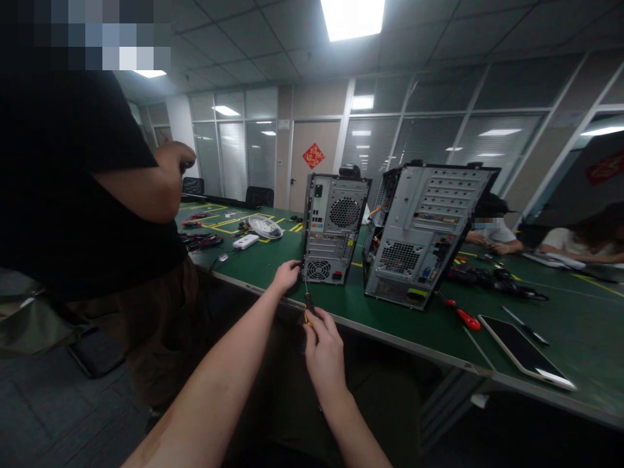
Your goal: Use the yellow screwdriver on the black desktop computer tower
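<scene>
A small grey computer tower (334, 224) stands upright on the green table (370, 312), its rear panel facing me. My left hand (286, 274) rests against its lower left corner, fingers curled on the case edge. My right hand (322, 344) is closed around a black and yellow screwdriver (308, 302) whose tip points up at the bottom of the rear panel. A second, larger tower (424, 234) stands tilted just to the right.
A red-handled screwdriver (465, 317) and a tablet (524, 351) lie right of the towers. A person in black (73, 195) stands close on my left. Two more people sit at the far right. A fan, a power strip and cables lie at the back left.
</scene>
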`<state>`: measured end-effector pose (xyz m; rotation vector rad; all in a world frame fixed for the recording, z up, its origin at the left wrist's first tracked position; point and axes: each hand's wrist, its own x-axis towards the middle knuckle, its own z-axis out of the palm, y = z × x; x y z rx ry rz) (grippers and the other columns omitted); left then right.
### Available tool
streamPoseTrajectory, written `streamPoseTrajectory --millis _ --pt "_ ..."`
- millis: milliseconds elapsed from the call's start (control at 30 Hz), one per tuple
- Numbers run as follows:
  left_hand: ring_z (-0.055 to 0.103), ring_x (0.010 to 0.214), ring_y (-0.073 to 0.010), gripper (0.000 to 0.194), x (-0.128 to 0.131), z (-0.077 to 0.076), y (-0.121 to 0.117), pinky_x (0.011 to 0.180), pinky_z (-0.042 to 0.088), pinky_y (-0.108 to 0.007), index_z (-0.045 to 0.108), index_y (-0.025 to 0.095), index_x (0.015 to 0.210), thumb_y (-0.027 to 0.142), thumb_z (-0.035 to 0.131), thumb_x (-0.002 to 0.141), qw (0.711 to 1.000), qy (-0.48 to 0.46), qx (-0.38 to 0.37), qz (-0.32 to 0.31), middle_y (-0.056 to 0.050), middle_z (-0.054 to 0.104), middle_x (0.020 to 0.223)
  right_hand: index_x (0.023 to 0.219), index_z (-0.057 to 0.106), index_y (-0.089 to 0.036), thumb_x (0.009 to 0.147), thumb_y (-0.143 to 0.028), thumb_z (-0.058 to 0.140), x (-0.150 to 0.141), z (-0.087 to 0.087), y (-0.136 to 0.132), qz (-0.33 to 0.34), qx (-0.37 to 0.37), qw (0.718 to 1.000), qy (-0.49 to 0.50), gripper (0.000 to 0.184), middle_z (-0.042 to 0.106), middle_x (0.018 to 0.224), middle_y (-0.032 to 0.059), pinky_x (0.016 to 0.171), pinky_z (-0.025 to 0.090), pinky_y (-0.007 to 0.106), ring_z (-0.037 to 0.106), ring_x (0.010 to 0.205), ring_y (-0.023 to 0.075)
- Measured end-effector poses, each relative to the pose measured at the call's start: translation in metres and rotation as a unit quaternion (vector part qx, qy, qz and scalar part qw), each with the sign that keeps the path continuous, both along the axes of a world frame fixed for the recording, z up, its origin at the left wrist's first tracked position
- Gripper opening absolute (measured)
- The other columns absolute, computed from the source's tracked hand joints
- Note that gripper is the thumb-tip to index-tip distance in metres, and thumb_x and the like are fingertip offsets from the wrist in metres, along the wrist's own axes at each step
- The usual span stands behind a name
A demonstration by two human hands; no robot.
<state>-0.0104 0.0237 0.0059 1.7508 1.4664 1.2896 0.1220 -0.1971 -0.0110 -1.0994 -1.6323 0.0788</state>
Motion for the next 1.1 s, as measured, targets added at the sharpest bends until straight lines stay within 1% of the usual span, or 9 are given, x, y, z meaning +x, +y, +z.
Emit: streamPoseTrajectory --millis 167,333,433,567,833,1000,1100 --pt "0.069 0.095 -0.0167 0.035 0.0004 -0.0013 0.0007 0.092 0.049 -0.026 0.069 0.017 0.119 0.018 0.051 0.090 1.000 0.001 0.001 0.000 -0.007 0.074 0.110 0.119 0.070 -0.019 0.095 -0.014 0.045 0.0015 -0.0012 0.0012 -0.005 -0.006 1.000 -0.010 0.035 0.062 0.126 0.0116 0.102 0.051 0.037 0.062 0.115 0.0223" --pt "0.068 0.097 -0.0166 0.034 0.0006 -0.0021 0.0018 0.093 0.048 -0.026 0.069 0.018 0.118 0.019 0.051 0.089 1.000 0.000 0.005 0.000 -0.007 0.074 0.111 0.116 0.071 -0.019 0.095 -0.018 0.050 0.0004 -0.0034 0.0022 -0.009 -0.007 1.000 -0.003 0.030 0.065 0.120 0.0113 0.099 0.052 0.036 0.064 0.110 0.0223" --pt "0.068 0.099 -0.0170 0.034 0.0007 -0.0029 0.0031 0.094 0.048 -0.027 0.069 0.017 0.118 0.018 0.052 0.089 1.000 -0.002 0.006 0.000 -0.008 0.074 0.110 0.114 0.070 -0.019 0.095 -0.022 0.052 -0.0005 -0.0019 0.0019 -0.009 -0.010 1.000 0.006 0.026 0.067 0.115 0.0117 0.096 0.053 0.037 0.065 0.107 0.0232" --pt "0.068 0.100 -0.0173 0.033 0.0005 -0.0030 0.0031 0.095 0.047 -0.027 0.069 0.017 0.117 0.018 0.052 0.089 1.000 -0.004 0.008 0.001 -0.008 0.074 0.110 0.114 0.069 -0.018 0.095 -0.024 0.052 0.0001 0.0002 0.0028 -0.004 -0.010 1.000 0.023 0.026 0.067 0.113 0.0120 0.094 0.054 0.037 0.065 0.105 0.0231" --pt "0.068 0.098 -0.0177 0.034 0.0007 -0.0033 0.0049 0.093 0.048 -0.027 0.070 0.016 0.117 0.018 0.052 0.088 1.000 0.004 0.004 0.004 -0.007 0.075 0.107 0.115 0.071 -0.019 0.094 -0.015 0.048 0.0015 -0.0060 0.0039 -0.012 -0.007 1.000 -0.016 0.031 0.062 0.122 0.0118 0.098 0.052 0.035 0.064 0.108 0.0220" --pt "0.068 0.094 -0.0174 0.034 0.0005 -0.0057 0.0065 0.090 0.049 -0.027 0.070 0.017 0.117 0.020 0.052 0.088 1.000 -0.003 0.004 0.000 -0.007 0.075 0.103 0.112 0.070 -0.020 0.092 -0.020 0.055 0.0001 -0.0012 0.0021 -0.020 -0.010 1.000 0.006 0.025 0.065 0.116 0.0114 0.094 0.054 0.037 0.065 0.104 0.0234" --pt "0.068 0.095 -0.0175 0.034 -0.0001 -0.0061 0.0064 0.090 0.049 -0.027 0.070 0.016 0.117 0.019 0.052 0.088 1.000 -0.006 0.008 -0.001 -0.007 0.075 0.104 0.109 0.069 -0.019 0.093 -0.023 0.056 -0.0008 0.0022 0.0021 -0.006 -0.018 1.000 0.024 0.021 0.064 0.114 0.0114 0.091 0.055 0.036 0.064 0.102 0.0230"
